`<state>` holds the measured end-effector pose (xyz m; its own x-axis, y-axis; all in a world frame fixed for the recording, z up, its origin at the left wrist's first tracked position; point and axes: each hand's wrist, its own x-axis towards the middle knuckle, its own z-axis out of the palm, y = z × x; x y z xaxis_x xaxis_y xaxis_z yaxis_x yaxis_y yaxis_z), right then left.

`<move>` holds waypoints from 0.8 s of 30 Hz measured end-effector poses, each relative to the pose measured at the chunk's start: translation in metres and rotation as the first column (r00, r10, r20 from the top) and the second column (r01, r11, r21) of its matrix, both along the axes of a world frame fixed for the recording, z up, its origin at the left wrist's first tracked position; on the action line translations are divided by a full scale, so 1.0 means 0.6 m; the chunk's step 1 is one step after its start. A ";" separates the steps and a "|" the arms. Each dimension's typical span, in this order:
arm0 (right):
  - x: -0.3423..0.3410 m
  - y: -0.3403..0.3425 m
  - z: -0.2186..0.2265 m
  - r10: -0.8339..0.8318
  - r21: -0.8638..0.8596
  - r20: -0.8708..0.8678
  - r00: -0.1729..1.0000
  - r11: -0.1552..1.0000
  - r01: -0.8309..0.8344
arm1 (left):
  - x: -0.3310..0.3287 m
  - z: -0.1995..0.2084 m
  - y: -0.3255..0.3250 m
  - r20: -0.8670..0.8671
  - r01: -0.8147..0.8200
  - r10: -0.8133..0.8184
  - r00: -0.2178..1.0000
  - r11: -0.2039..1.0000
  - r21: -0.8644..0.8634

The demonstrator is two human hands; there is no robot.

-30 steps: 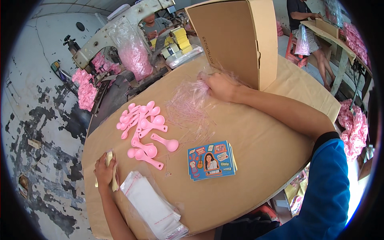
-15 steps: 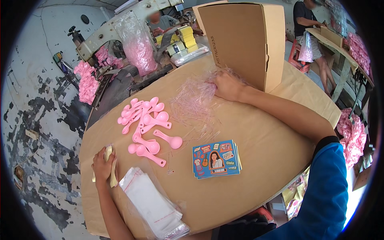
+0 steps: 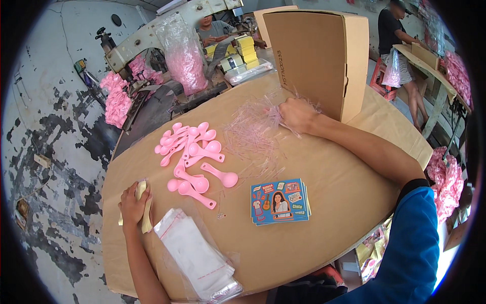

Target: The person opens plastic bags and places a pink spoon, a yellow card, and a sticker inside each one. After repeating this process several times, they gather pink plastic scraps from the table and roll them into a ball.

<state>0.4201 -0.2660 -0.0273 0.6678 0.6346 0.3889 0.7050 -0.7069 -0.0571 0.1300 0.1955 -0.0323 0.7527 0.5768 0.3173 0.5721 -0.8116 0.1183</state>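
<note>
The right hand (image 3: 297, 113) closes on a tuft from the loose heap of thin clear strips (image 3: 253, 137) spread just leftward of it, while the left hand (image 3: 132, 205) clasps a pale yellow strip (image 3: 144, 210); judged risk: trailing strands snag and scatter toward the pink spoons (image 3: 195, 159).

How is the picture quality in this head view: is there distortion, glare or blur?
In the head view the fisheye bends the table edges and leaves a dark round rim; daylight is soft, with only faint shadows under the pink spoons; glare shows on the clear bags; the right hand on the thin plastic strips looks slightly soft, while the left hand is sharp.
</note>
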 end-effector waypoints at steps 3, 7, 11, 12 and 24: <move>-0.006 0.007 0.001 -0.028 -0.029 -0.003 1.000 0.999 0.028 | -0.005 0.001 -0.001 0.002 0.002 -0.002 1.000 1.000 -0.006; -0.008 0.006 0.001 -0.058 -0.058 -0.004 0.998 0.997 0.057 | -0.003 -0.004 -0.002 0.011 -0.016 0.015 1.000 0.999 0.052; -0.022 -0.002 0.012 -0.035 -0.093 0.046 0.998 0.995 0.039 | 0.002 0.000 -0.004 -0.001 0.003 -0.003 1.000 0.999 0.047; -0.023 -0.002 0.019 -0.034 -0.113 0.002 0.999 0.993 0.034 | 0.000 -0.003 -0.003 0.019 0.033 -0.033 0.999 0.998 0.044; 0.013 0.000 -0.020 0.014 0.037 0.142 0.990 0.999 -0.020 | 0.003 0.003 -0.014 0.000 -0.008 0.008 1.000 0.999 0.040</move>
<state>0.4279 -0.2661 -0.0395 0.5934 0.6282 0.5032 0.7196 -0.6941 0.0179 0.1315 0.1873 -0.0307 0.7482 0.5694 0.3406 0.5784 -0.8112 0.0857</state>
